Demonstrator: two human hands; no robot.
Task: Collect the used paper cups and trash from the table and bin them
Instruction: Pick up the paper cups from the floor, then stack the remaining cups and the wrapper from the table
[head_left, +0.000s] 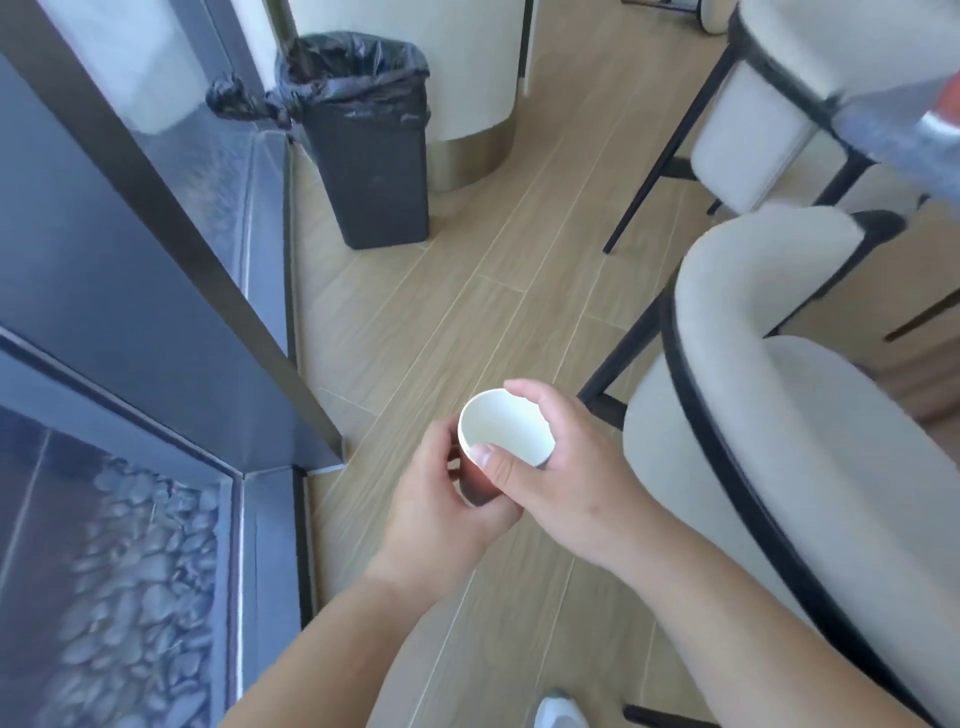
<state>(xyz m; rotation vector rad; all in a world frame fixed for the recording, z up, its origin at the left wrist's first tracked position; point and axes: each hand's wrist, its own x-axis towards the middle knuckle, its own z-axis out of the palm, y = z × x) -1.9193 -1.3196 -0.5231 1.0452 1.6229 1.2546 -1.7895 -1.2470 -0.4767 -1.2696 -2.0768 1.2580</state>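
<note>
Both hands grip the paper cup (503, 434) over the wood floor (467, 291), well short of the bin (371, 156): the left hand (441, 499) is wrapped round its dark wall, the right hand (566, 467) pinches its rim. Dregs could spill if it tilts (the inside looks nearly empty), and a throw from here could miss the liner's mouth.

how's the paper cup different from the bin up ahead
The paper cup is held off the floor by the left hand and right hand; the bin stands on the floor by the window. The paper cup is round, white inside and unlined; the bin is squarish, dark and lined with a black bag. Both are open-topped.
</note>
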